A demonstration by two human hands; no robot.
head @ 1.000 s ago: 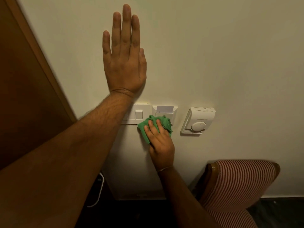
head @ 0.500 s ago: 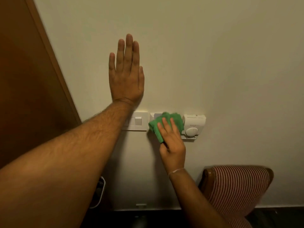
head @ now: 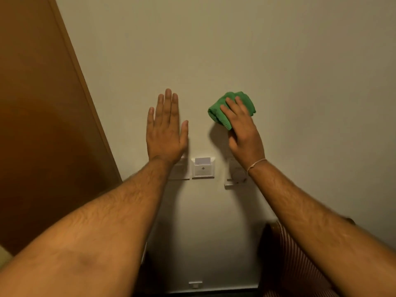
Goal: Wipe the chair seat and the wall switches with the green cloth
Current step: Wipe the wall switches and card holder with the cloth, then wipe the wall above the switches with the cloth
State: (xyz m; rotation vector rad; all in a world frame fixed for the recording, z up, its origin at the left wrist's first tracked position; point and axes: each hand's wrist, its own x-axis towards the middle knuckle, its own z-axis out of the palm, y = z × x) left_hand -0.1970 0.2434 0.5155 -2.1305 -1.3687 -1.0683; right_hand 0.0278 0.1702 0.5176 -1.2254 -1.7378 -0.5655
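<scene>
- While the right hand (head: pixel 242 133) presses the bunched green cloth (head: pixel 231 108) to bare wall above the white wall switches (head: pixel 203 168), the left hand (head: pixel 166 133) lies flat, fingers spread.
- Switch wiping looks interrupted; the striped chair seat (head: pixel 300 260) can't be judged.

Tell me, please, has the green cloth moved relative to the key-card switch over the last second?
Yes. The green cloth, under the right hand, went from the key-card switch up and right onto bare wall.

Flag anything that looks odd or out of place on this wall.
The cloth under the right hand is on bare wall above the thermostat, not on any switch. The card switch is uncovered. Nothing looks damaged or askew.
</scene>
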